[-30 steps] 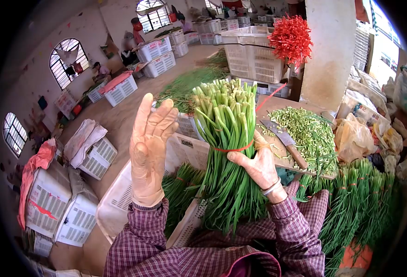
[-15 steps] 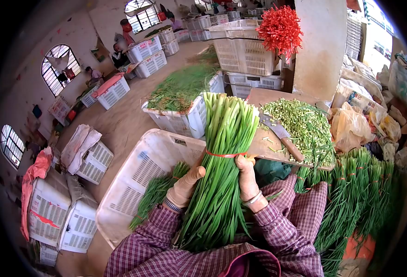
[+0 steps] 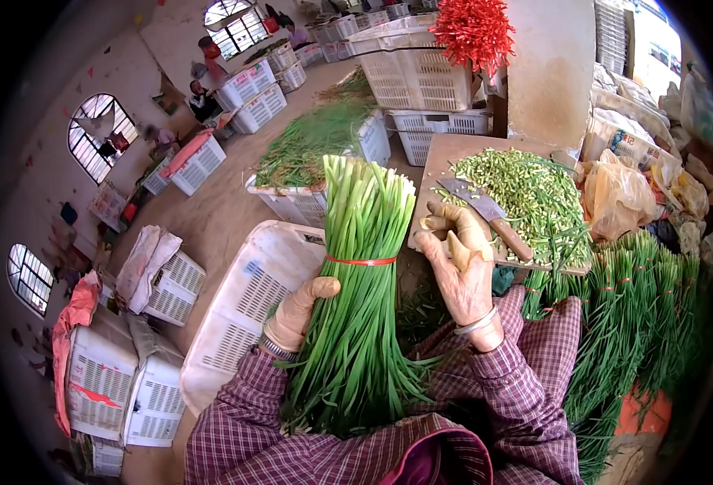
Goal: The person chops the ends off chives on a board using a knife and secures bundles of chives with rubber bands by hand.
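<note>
A thick bunch of green stalks (image 3: 360,283) stands upright before me, pale cut ends up, with a red band (image 3: 362,260) around it. My left hand (image 3: 300,314) grips its left side, thumb across the front just below the band. Raised to the right of the bunch and apart from it, my right hand (image 3: 459,259) has its fingers bent and spread, with coverings on some fingertips and nothing held. Behind it, a knife (image 3: 506,230) lies on a wooden board (image 3: 445,149) beside a heap of chopped stalk ends (image 3: 526,194).
A white crate (image 3: 247,299) stands at my left, partly behind the bunch. Banded green bunches (image 3: 639,323) lie at the right. Beyond are a crate of loose greens (image 3: 291,202), stacked crates (image 3: 421,77) with red ties (image 3: 473,32), plastic bags (image 3: 619,194) and a seated person (image 3: 203,101).
My right hand has let go of the bunch and moved up and right, its fingers opening. The bunch, still in my left hand, sits slightly further left in view.
</note>
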Demonstrator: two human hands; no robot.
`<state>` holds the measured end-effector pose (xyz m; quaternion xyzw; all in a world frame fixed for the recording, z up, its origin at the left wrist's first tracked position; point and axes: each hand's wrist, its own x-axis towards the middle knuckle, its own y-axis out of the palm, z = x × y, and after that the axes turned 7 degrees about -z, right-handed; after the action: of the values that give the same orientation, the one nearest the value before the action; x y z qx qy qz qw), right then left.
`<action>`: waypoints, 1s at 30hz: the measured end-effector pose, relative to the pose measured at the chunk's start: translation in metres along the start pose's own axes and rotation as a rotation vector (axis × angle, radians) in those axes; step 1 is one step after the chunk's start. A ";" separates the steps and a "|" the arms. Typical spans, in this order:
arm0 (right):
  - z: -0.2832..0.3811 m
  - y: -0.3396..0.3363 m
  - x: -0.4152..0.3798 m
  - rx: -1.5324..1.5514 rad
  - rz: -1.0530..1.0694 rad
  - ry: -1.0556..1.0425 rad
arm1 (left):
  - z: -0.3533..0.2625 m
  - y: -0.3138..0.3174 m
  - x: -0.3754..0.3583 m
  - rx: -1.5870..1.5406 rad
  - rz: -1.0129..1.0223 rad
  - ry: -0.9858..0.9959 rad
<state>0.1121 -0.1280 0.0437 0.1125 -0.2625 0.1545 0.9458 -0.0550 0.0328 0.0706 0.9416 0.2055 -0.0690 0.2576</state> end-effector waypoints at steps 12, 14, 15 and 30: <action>0.000 0.012 -0.021 -0.131 0.008 -0.052 | 0.015 -0.013 -0.045 0.336 -0.153 -0.058; -0.020 0.010 -0.022 -0.084 0.025 0.105 | 0.022 -0.017 -0.050 0.392 -0.199 -0.041; -0.037 0.007 -0.021 -0.069 -0.001 0.027 | 0.029 -0.029 -0.050 0.408 -0.231 -0.039; -0.028 -0.005 -0.042 -0.083 0.289 0.181 | 0.059 -0.054 -0.044 0.504 -0.268 0.052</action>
<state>0.0929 -0.1344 -0.0025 0.0199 -0.1960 0.2875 0.9373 -0.1190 0.0295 0.0059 0.9419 0.3109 -0.1273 -0.0011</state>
